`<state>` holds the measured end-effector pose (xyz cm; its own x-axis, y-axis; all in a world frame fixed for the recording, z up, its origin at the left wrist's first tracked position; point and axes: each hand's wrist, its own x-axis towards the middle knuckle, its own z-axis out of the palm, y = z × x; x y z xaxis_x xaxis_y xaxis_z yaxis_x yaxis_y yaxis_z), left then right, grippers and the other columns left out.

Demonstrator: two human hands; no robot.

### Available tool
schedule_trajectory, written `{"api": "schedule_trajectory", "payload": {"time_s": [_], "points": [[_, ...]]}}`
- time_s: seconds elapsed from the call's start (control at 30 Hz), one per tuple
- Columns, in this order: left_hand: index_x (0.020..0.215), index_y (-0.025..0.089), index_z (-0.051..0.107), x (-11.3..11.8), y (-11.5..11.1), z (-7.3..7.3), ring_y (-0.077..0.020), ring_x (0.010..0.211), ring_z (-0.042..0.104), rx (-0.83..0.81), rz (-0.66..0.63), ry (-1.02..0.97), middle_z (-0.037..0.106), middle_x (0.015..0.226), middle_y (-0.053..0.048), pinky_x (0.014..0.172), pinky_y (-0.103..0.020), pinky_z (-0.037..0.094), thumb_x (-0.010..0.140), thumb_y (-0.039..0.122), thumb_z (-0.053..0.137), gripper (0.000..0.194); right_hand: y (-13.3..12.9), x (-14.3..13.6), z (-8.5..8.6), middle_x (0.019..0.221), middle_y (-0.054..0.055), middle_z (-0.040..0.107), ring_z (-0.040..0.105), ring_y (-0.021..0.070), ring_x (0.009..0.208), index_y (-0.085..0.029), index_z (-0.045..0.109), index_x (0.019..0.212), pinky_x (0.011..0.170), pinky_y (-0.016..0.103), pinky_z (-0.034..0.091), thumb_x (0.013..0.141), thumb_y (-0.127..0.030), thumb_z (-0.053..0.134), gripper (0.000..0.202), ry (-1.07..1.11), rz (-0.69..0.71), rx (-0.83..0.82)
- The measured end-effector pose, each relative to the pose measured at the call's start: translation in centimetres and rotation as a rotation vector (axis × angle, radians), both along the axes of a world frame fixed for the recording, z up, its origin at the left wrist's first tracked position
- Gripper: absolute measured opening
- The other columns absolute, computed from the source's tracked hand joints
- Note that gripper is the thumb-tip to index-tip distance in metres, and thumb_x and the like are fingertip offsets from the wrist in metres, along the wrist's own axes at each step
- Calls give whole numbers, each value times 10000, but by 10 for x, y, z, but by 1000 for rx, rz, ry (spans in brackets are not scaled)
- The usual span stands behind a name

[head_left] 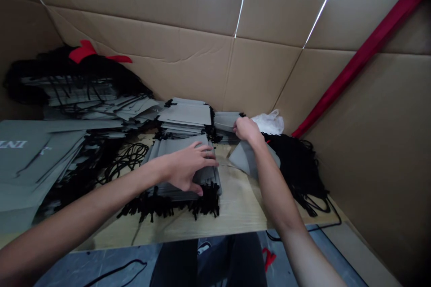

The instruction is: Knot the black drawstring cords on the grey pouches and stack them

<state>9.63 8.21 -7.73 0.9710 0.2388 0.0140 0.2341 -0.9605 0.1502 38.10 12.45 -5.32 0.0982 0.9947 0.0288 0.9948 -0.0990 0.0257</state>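
My left hand (193, 166) lies with spread fingers on a stack of flat grey pieces (180, 144), whose front edge bristles with black knotted cord ends. A ring is on one of its fingers. At the back, my right hand (247, 129) is closed at the edge of a smaller grey stack (227, 120). Its fingertips are pinched, and what they hold is too small to make out. Under my right forearm sits a translucent pale object (245, 158), partly hidden. Another grey stack with black ends (185, 114) stands behind my left hand.
Large printed grey sheets (23, 157) lie at the left, before a heap of black cords (111, 76) with red strips. More black cords (299, 170) lie right, beside a clear plastic bag (271, 122). Cardboard walls (188, 58) enclose the wooden table (235, 219); a red strap (357, 60) slants down rightward.
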Motion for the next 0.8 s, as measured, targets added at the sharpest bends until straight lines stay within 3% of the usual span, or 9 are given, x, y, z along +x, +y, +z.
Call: {"api": "schedule_trajectory", "payload": {"time_s": [0.17,0.27,0.37,0.43,0.5,0.57,0.63,0.7,0.8], "points": [[1443,232,778,1,-9,3,-428,1495,677,-39,-28,-125,801,1487,-166,1355,-632,400,855,519,998,690,-23,-1,27,1394,134,780,791,278,1205,-167,757,1375,1045,491,694,1110,-403,790,357,64,-100,171],[1513,213,721,4,-13,14,-398,1470,697,-39,80,-301,766,1528,-186,1309,-573,490,1025,631,809,649,-58,-1,53,1142,226,852,823,340,1107,-122,856,1121,947,436,639,1088,-176,698,170,114,-120,360],[1735,157,457,7,-10,30,-438,1583,601,2,329,-538,583,1714,-286,1293,-627,516,1089,721,686,888,-105,-2,77,1030,138,867,806,303,997,-201,854,1049,829,372,560,1081,-184,633,225,170,-19,550],[1803,138,282,7,-6,42,-504,1653,511,-14,500,-719,463,1787,-346,1282,-704,513,960,822,800,1203,-134,-3,87,852,51,779,703,226,792,-233,796,931,698,339,479,1069,-205,656,199,319,132,755],[1764,161,342,7,-4,56,-506,1598,580,-196,553,-891,558,1725,-321,1215,-677,592,813,840,923,1306,-155,-5,92,745,1,649,567,180,671,-248,710,843,607,317,403,1073,-207,652,241,532,267,885],[1597,193,549,7,-7,67,-420,1408,747,-468,456,-988,744,1528,-227,1093,-553,689,871,761,920,993,-165,-6,95,700,-16,582,489,159,612,-248,643,791,558,308,360,1073,-213,657,284,660,353,877],[1335,205,696,6,-14,76,-310,1125,832,-573,452,-1084,833,1274,-131,905,-410,718,978,658,867,602,-168,-4,95,694,-14,606,504,156,597,-246,648,779,538,301,365,1078,-244,670,300,677,368,789],[1123,209,724,3,-24,81,-209,861,768,-496,528,-1163,801,1016,-49,718,-302,640,1054,577,797,382,-168,1,93,706,-4,687,586,168,604,-246,712,785,544,303,421,1080,-306,702,302,605,362,647],[1022,219,693,1,-39,86,-154,748,611,-211,607,-1202,676,868,5,652,-262,521,1109,422,705,221,-169,7,91,785,15,808,683,197,616,-262,823,886,557,326,496,1046,-380,789,202,483,373,535]]}}
